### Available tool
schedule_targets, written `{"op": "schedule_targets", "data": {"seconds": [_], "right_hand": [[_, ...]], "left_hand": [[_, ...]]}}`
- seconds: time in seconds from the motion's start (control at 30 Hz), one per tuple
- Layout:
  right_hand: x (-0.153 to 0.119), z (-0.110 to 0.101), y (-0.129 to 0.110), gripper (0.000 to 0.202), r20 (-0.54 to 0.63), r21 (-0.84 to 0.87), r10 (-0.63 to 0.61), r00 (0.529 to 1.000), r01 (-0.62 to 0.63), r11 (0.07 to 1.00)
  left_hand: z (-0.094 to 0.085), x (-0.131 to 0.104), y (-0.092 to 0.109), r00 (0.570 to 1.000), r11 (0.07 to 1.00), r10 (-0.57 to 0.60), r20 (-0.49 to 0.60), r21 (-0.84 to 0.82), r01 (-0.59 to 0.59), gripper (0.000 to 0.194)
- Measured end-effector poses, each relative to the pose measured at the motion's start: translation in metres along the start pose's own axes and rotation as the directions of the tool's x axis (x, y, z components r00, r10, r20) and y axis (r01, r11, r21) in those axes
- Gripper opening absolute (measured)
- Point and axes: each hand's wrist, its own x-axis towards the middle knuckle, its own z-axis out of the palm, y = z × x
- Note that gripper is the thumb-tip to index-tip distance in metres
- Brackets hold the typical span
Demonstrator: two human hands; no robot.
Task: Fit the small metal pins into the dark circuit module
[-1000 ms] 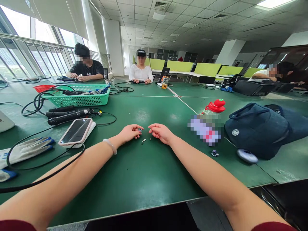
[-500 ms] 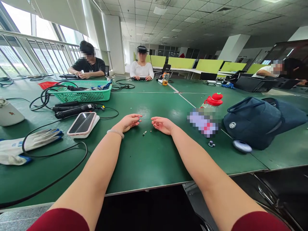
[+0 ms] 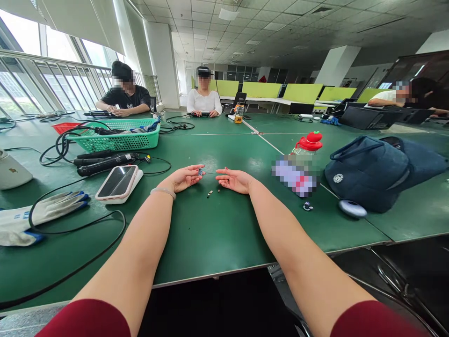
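Note:
My left hand [image 3: 184,179] pinches a small blue-grey piece [image 3: 200,172] between thumb and fingertips, just above the green table [image 3: 210,243]. Facing it across a narrow gap, my right hand [image 3: 234,180] has its fingers apart and nothing visible in them. A small silver-and-black part [image 3: 209,193] lies on the table below the gap between the hands. Close to its right sits a tiny dark bit [image 3: 219,190], under the right fingertips.
Left: a pink-framed phone [image 3: 118,181], gloves [image 3: 45,210], black cables and a green basket [image 3: 140,139]. Right: a red-lidded bottle [image 3: 308,145], a blurred purple item [image 3: 294,177], a round case [image 3: 352,209] and a blue bag [image 3: 368,173]. Three people sit around farther off.
The fingers of my right hand have spread more. The blue-grey piece in my left hand shows more clearly. The whole view has shifted slightly.

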Motion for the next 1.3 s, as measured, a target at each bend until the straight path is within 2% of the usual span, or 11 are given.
{"op": "schedule_targets", "data": {"seconds": [0.43,0.67,0.97,1.3], "right_hand": [[0.001,-0.004,0.000,0.056,0.107,-0.009,-0.009,0.994,0.010,1.000],[-0.001,0.000,-0.002,0.075,0.123,-0.002,0.015,0.992,-0.015,1.000],[0.000,-0.002,-0.003,0.088,0.136,0.068,0.029,0.990,-0.039,0.997],[0.004,-0.006,-0.003,0.093,0.175,0.110,0.059,0.983,-0.079,0.991]], "left_hand": [[0.001,-0.004,0.003,0.995,0.998,-0.063,0.080,-0.025,0.065,0.048],[-0.007,-0.001,0.001,0.989,0.998,-0.066,0.134,0.002,0.066,0.045],[-0.016,0.005,0.001,0.957,0.995,-0.097,0.273,0.036,0.090,0.046],[-0.015,0.004,0.002,0.944,0.997,-0.083,0.319,0.033,0.077,0.059]]}}
